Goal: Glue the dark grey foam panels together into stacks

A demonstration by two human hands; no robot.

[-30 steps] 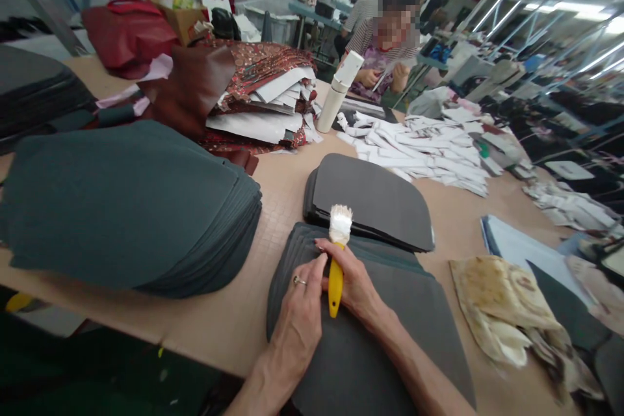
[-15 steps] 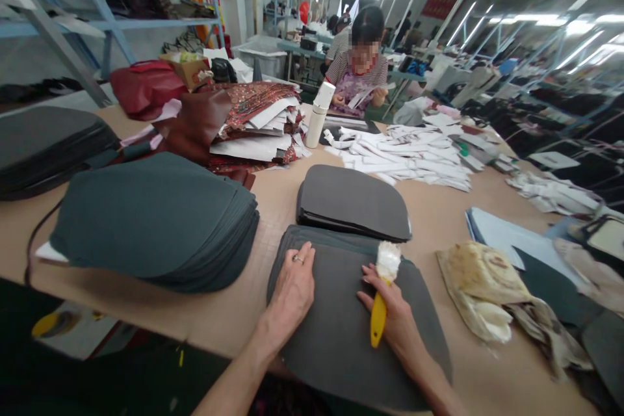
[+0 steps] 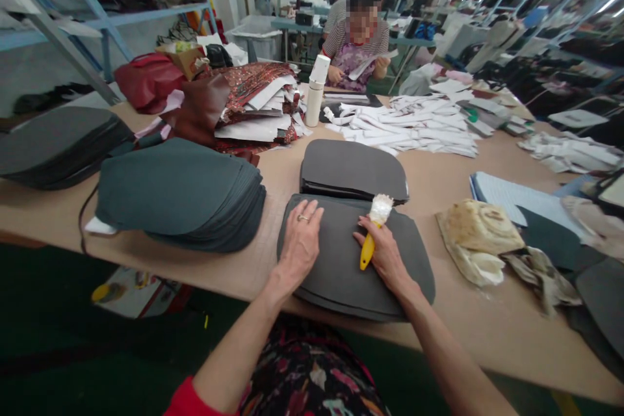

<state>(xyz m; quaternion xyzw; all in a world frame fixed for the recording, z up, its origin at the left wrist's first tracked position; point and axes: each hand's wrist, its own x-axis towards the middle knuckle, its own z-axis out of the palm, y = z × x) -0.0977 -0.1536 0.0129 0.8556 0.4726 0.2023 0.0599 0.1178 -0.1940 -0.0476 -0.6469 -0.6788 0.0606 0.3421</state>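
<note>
Brush [image 3: 367, 253], yellow-handled, white-bristled, clamped in grip of right hand [image 3: 385, 259]; left hand [image 3: 299, 242] spread flat on grey sheet [image 3: 341, 279].

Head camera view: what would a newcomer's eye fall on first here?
Front and centre, the right hand grips a yellow-handled brush with white bristles, while the left hand lies flat on a dark grey sheet. To the left sits a thick stack of grey pieces; farther back, a heap of white paper strips lies before a seated person.
</note>
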